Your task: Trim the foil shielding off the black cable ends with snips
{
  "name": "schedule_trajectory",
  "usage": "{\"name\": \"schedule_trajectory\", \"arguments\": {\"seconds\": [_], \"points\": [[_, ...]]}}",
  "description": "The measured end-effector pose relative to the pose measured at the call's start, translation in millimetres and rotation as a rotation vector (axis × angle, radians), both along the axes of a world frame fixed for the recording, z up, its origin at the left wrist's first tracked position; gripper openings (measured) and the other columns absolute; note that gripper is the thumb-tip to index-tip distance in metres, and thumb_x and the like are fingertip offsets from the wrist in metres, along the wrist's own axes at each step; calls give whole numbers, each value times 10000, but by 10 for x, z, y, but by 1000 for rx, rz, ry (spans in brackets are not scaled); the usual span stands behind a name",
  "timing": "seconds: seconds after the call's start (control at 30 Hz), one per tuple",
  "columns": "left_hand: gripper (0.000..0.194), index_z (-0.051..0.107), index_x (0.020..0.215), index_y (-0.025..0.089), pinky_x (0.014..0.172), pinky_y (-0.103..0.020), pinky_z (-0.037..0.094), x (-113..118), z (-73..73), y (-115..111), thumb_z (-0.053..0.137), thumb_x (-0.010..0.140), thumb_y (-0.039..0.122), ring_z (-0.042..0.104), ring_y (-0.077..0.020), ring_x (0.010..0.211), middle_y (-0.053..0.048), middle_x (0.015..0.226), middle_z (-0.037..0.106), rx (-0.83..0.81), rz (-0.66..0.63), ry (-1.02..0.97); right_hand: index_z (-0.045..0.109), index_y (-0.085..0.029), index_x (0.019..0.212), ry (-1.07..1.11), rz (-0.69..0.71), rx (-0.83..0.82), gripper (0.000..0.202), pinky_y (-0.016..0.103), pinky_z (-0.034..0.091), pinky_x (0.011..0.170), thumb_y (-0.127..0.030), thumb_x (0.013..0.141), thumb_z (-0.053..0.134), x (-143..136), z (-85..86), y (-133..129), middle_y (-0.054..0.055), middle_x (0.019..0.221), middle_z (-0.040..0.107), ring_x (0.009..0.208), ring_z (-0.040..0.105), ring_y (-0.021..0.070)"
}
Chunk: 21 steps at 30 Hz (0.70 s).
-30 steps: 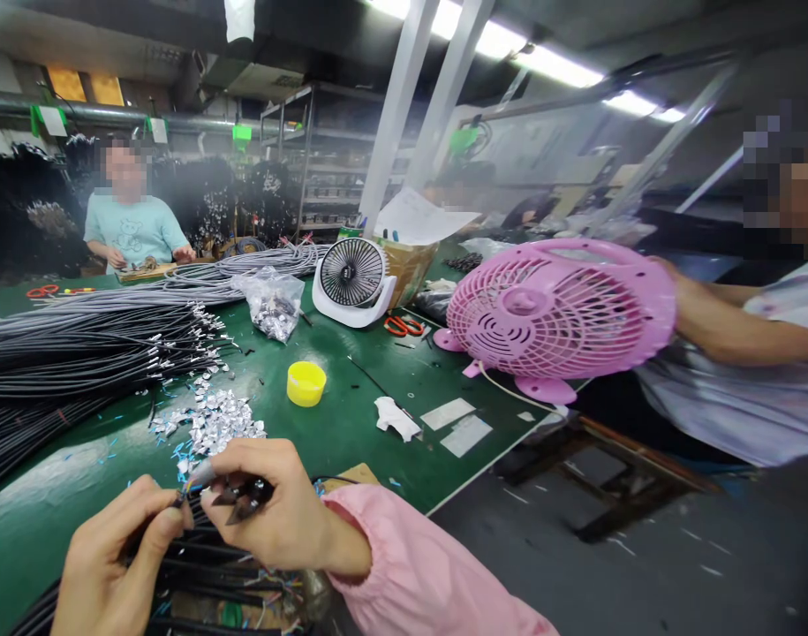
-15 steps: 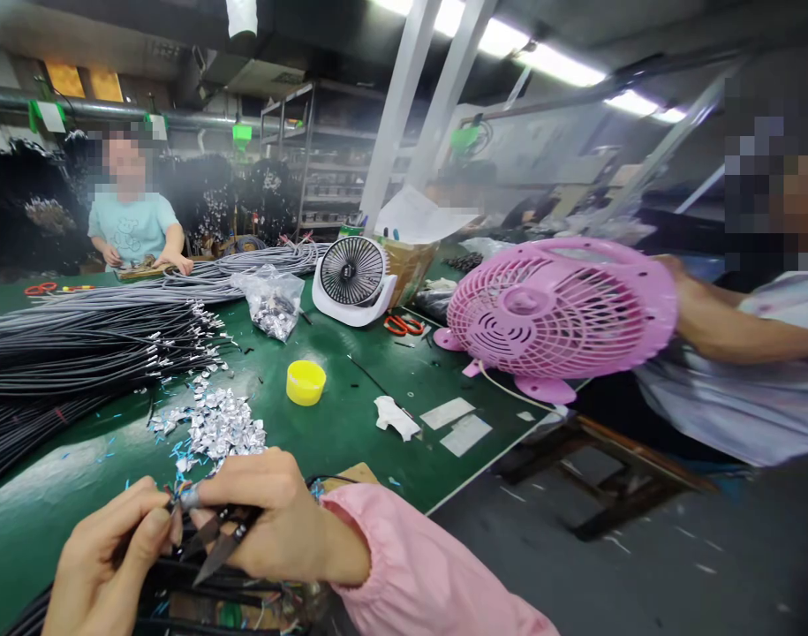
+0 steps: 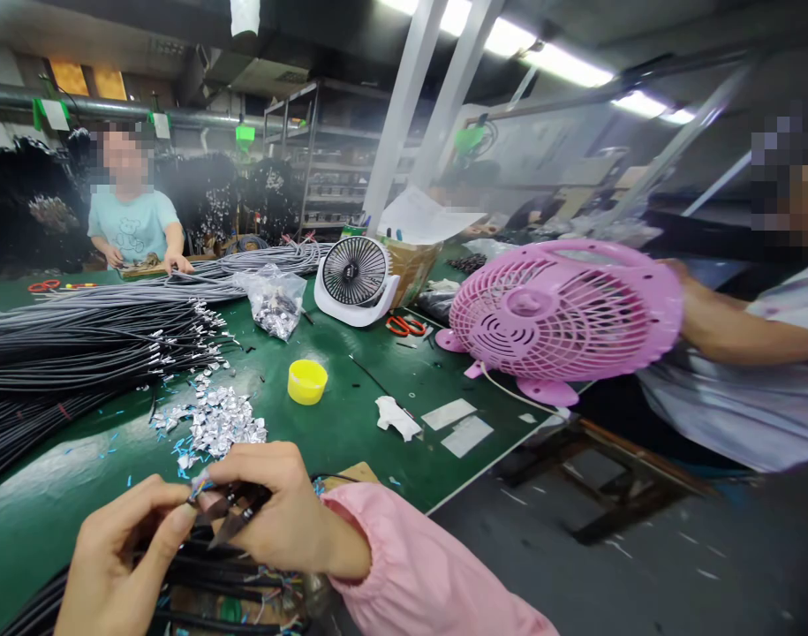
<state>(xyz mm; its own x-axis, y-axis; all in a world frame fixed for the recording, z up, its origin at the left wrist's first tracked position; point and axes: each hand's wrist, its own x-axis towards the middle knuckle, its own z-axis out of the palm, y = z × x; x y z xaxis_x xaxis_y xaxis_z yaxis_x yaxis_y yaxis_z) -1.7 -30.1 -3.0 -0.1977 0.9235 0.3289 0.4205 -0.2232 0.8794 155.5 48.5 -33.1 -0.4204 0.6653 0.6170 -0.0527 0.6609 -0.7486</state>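
Pinching cable end [image 3: 196,487] in left fingers [image 3: 171,527], right fingers [image 3: 261,458] gripping snips [image 3: 250,506], blades [image 3: 227,529] higher than before

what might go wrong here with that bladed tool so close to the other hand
1. The dark bladed tool in the right hand points toward the left hand, so a slip might nick the skin.
2. The same tool sits close to the thin coloured wires between the hands, which might be scratched or cut by accident.
3. Loose foil scraps lie just beyond the hands and could get mixed in.
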Motion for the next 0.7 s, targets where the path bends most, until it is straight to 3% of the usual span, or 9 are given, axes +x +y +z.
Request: {"name": "schedule_trajectory", "arguments": {"seconds": [0.07, 0.17, 0.3, 0.43, 0.57, 0.7], "points": [[298, 762, 759, 238, 439, -192, 463, -16, -56, 30, 718, 802, 529, 617, -147, 508, 16, 597, 658, 14, -43, -19, 693, -188, 745, -19, -6, 17, 120, 254, 448, 493, -190, 666, 783, 3, -16, 18, -4, 613, 639, 497, 561, 128], [265, 753, 745, 245, 392, -171, 411, -36, -66, 73, 680, 852, 476, 554, -114, 466, 30, 595, 629, 90, -58, 43, 681, -183, 734, -49, -10, 49, 116, 260, 450, 512, -213, 681, 780, -1, -52, 31, 10, 625, 656, 517, 578, 136], [475, 662, 561, 234, 420, -174, 439, -46, 49, 81, 608, 867, 594, 526, -118, 463, 35, 526, 556, 118, -14, 116, 714, -187, 766, -35, 19, 84, 190, 248, 447, 484, -308, 662, 815, -25, -87, 18, 3, 619, 670, 487, 574, 128], [579, 595, 510, 230, 608, -215, 535, -76, 57, 42, 540, 862, 687, 577, -147, 511, 33, 497, 565, 79, 36, 154, 729, -165, 823, -35, -5, 58, 104, 231, 500, 545, -248, 763, 747, -30, -8, -3, 33, 699, 711, 558, 613, 128], [524, 597, 549, 227, 523, -189, 470, -113, -26, 20, 510, 932, 575, 555, -135, 522, 35, 552, 576, 88, -7, 162, 719, -156, 903, -39, 13, 25, 124, 207, 521, 566, -214, 794, 733, -42, 105, -9, 23, 739, 716, 599, 623, 121], [527, 641, 544, 234, 527, -163, 476, -88, 29, 33, 567, 887, 628, 570, -120, 513, 44, 539, 589, 113, -17, 166, 685, -149, 808, 32, 77, 67, 137, 188, 477, 527, -281, 830, 717, -71, 138, -8, 13, 689, 676, 572, 592, 106]]}}
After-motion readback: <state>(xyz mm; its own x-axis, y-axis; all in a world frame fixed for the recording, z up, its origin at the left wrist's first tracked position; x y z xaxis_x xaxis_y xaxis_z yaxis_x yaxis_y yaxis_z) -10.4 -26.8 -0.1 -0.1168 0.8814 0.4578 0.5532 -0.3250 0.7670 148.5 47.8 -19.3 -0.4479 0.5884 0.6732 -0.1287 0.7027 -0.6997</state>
